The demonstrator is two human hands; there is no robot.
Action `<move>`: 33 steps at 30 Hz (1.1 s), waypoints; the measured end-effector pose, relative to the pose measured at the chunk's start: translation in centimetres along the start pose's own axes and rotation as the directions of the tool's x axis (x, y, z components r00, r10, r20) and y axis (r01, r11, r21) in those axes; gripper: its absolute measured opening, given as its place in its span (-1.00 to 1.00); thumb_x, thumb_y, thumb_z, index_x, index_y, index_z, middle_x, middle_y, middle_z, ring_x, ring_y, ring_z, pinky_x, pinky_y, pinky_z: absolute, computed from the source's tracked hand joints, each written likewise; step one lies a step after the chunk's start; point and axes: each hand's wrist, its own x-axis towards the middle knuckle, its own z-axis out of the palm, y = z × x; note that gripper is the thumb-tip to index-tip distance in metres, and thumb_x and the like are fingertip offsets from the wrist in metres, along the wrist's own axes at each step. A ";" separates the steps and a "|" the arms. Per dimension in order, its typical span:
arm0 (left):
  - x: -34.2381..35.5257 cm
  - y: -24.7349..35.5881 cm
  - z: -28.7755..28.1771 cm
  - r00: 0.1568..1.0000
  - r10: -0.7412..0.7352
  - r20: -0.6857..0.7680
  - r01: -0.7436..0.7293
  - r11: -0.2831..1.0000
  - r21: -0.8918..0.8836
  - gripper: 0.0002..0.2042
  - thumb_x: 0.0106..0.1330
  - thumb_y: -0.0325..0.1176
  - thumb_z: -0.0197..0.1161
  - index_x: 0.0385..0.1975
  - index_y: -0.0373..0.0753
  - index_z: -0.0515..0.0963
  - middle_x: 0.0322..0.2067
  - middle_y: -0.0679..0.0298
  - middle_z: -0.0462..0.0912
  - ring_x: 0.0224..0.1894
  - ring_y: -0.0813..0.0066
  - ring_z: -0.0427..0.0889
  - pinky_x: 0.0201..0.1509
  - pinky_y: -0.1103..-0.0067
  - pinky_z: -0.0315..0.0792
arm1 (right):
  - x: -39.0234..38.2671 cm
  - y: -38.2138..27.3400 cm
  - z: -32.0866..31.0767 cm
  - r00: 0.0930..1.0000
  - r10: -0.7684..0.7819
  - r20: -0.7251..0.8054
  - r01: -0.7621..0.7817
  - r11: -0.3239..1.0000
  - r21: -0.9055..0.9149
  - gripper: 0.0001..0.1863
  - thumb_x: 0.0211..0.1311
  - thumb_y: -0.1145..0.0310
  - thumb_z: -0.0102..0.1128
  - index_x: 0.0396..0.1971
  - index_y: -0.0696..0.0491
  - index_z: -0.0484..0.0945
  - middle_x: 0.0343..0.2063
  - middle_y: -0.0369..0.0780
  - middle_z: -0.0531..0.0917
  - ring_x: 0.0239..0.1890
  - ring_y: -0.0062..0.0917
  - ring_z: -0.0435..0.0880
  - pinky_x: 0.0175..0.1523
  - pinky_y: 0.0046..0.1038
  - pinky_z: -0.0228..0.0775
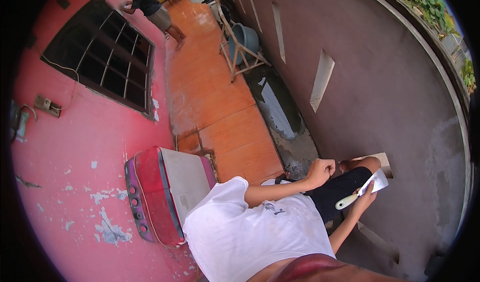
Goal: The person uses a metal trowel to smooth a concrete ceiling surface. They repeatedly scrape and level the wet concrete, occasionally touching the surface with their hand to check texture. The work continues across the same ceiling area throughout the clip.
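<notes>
My right hand [367, 198] is closed around a putty knife with a wide flat metal blade [380, 181] and a pale green handle [345, 202]. It holds the tool beside my bent knee [370, 164], close to the dark grey wall [405, 117]. The blade is tilted up toward that wall; I cannot tell whether it touches. My left hand [321, 173] is curled into a fist over my dark shorts, and nothing shows in it. A white shirt [265, 232] covers my torso.
Left of me stands a red and purple washing machine [150, 197] against a peeling pink wall [75, 147]. Orange tiles [220, 107] run along the passage beside a wet gutter [280, 112]. Farther off are a wooden stand [239, 47], a blue-grey tub [245, 39] and another person [150, 7].
</notes>
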 end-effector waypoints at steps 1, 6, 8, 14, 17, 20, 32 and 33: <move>0.4 -1.4 0.8 0.990 0.130 -0.058 -0.131 0.991 -0.022 -0.79 0.20 -0.69 -0.10 -0.63 -0.32 0.38 -0.63 0.33 0.54 -0.80 0.65 0.40 -0.71 0.59 0.29 | -0.2 -0.4 0.0 1.000 -0.012 0.000 0.012 1.000 0.005 -0.66 0.46 0.08 0.05 -0.20 0.10 0.41 -0.73 -0.28 0.41 -0.76 -0.62 0.40 -0.65 -0.59 0.22; 2.1 0.9 2.9 0.947 -0.132 0.292 0.209 0.946 -0.250 -0.86 0.19 -0.71 -0.05 -0.51 -0.31 0.36 -0.47 0.29 0.54 -0.78 0.63 0.41 -0.68 0.66 0.31 | 1.0 -3.6 -0.4 0.990 -0.114 -0.086 0.121 0.989 0.082 -0.64 0.45 0.07 0.08 -0.26 0.10 0.40 -0.72 -0.28 0.42 -0.75 -0.63 0.42 -0.64 -0.59 0.24; 3.3 2.6 4.9 0.944 -0.082 0.320 0.174 0.947 -0.269 -0.89 0.21 -0.71 -0.01 -0.46 -0.34 0.38 -0.31 0.22 0.56 -0.61 0.52 0.63 -0.60 0.66 0.40 | 2.5 -5.8 -0.5 0.977 -0.199 -0.075 0.207 0.970 0.127 -0.64 0.43 0.07 0.10 -0.28 0.11 0.39 -0.72 -0.28 0.43 -0.75 -0.62 0.42 -0.65 -0.58 0.25; 5.5 7.6 9.3 0.964 0.150 0.219 -0.075 0.945 -0.318 -0.75 0.05 -0.82 -0.02 -0.35 -0.36 0.44 0.16 0.11 0.39 0.22 0.19 0.55 -0.20 0.57 0.65 | 3.0 -12.7 0.1 0.954 -0.294 -0.059 0.298 0.916 0.269 -0.73 0.45 0.19 0.05 -0.38 0.06 0.37 -0.75 -0.28 0.43 -0.78 -0.63 0.38 -0.67 -0.56 0.23; 5.9 8.0 10.9 0.970 0.212 0.115 -0.162 0.925 -0.345 -0.73 0.02 -0.85 -0.06 -0.42 -0.30 0.41 0.07 0.16 0.44 0.22 0.25 0.54 -0.40 0.66 0.65 | 2.2 -12.7 0.0 0.936 -0.349 -0.037 0.349 0.915 0.201 -0.71 0.45 0.17 0.05 -0.38 0.08 0.38 -0.77 -0.27 0.42 -0.79 -0.63 0.37 -0.69 -0.56 0.20; 5.5 7.5 11.4 0.971 0.155 0.182 -0.060 0.896 -0.440 -0.73 0.06 -0.84 -0.09 -0.43 -0.25 0.34 -0.14 0.25 0.44 -0.03 0.43 0.60 -0.51 0.74 0.56 | 1.4 -13.2 -0.3 0.921 -0.384 -0.064 0.389 0.900 0.199 -0.70 0.45 0.17 0.05 -0.37 0.10 0.39 -0.77 -0.26 0.42 -0.81 -0.62 0.34 -0.71 -0.57 0.15; 6.3 13.5 14.1 0.774 0.413 0.480 0.219 0.536 -0.815 -0.24 0.22 0.07 0.02 0.34 -0.31 0.15 0.34 -0.02 0.11 0.27 0.22 0.24 0.38 0.27 0.13 | 4.0 -17.6 1.3 0.809 -0.572 -0.138 0.585 0.759 0.284 -0.77 0.46 0.28 0.02 -0.28 0.16 0.39 -0.67 -0.24 0.48 -0.76 -0.63 0.40 -0.64 -0.55 0.20; 6.4 13.8 14.3 0.790 0.420 0.447 0.221 0.485 -0.846 -0.22 0.22 0.09 0.02 0.36 -0.31 0.14 0.38 -0.04 0.06 0.28 0.21 0.23 0.39 0.27 0.12 | 4.2 -17.5 1.2 0.802 -0.585 -0.123 0.592 0.750 0.295 -0.76 0.46 0.27 0.01 -0.24 0.18 0.39 -0.66 -0.23 0.48 -0.76 -0.62 0.41 -0.64 -0.55 0.20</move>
